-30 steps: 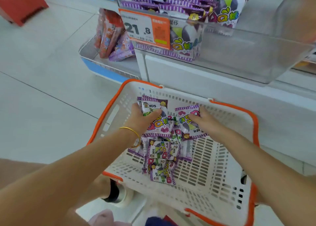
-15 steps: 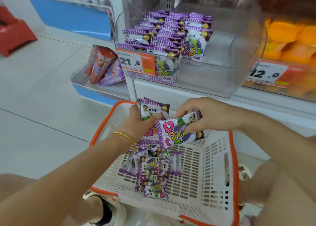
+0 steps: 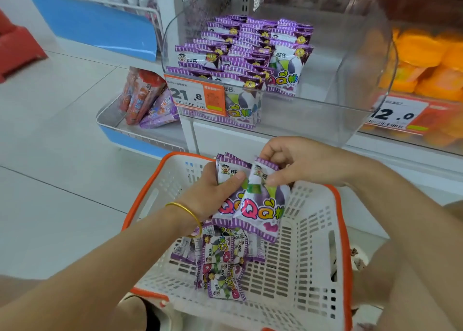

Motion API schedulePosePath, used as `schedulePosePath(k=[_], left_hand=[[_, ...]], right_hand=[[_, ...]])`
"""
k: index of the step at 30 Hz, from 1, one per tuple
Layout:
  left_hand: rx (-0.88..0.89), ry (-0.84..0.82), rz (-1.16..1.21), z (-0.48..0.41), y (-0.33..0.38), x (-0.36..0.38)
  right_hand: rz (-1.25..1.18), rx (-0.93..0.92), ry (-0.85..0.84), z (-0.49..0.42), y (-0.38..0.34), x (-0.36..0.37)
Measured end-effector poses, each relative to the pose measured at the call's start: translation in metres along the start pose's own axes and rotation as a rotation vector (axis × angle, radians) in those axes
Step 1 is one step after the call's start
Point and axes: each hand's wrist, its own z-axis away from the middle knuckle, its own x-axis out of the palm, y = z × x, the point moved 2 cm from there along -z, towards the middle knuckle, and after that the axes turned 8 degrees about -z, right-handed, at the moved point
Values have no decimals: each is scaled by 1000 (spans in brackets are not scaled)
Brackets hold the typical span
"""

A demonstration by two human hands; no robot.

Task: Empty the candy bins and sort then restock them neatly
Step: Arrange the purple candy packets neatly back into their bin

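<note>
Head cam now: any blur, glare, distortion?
Head view: centre sharp, print on the held candy packets readable; right edge soft, orange bags smeared; clear bin wall hazy with reflections; wide-angle bows the bin rim; lighting even, faint shadows.

Purple, white and orange fill my view.
I see candy packets (image 3: 260, 205) white with purple-striped edges and pink-orange lettering, and a white slotted basket (image 3: 310, 243) rimmed orange.

Pale tiled floor (image 3: 50, 155) — a red stand (image 3: 17, 47) far left, blue shelf panel (image 3: 100, 22) behind.
</note>
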Motion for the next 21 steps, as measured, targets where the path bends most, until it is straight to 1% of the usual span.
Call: schedulePosePath(k=[3, 6, 7, 9, 11, 13, 14, 15, 16, 17, 18, 19, 20, 21], left_hand=[[-54, -4, 113, -3, -4, 5], [-145, -86, 302, -3, -4, 6], [-139, -116, 333, -1, -2, 6], [-62, -149, 348, 1, -1, 6], [-20, -133, 358, 1, -1, 8], [37, -75, 365, 1, 3, 7], [75, -34, 349, 2, 8, 5], [114, 1, 316, 2, 12, 2], [159, 33, 275, 4, 19, -1], [214, 73, 243, 7, 27, -4], [260, 105, 210, 10, 36, -6], [301, 119, 171, 13, 46, -8], [348, 118, 123, 17, 57, -9], [387, 103, 68, 18, 65, -11]], right_hand=[[-44, -55, 164, -9, 4, 5], [-49, -106, 247, -9, 4, 10], [-38, -128, 272, -8, 3, 12], [-31, -180, 355, -7, 3, 16], [-33, -224, 495, -6, 3, 20], [-105, -185, 615, -1, 3, 23], [-219, -136, 597, 2, 4, 25], [-385, -87, 511, 6, 4, 27], [-545, -54, 370, 9, 3, 30], [-658, -62, 234, 12, 0, 34], [-711, -89, 125, 14, -3, 37], [-740, -113, 61, 14, -7, 40], [-741, -131, 38, 13, -12, 40], [-735, -135, 64, 13, -18, 37]])
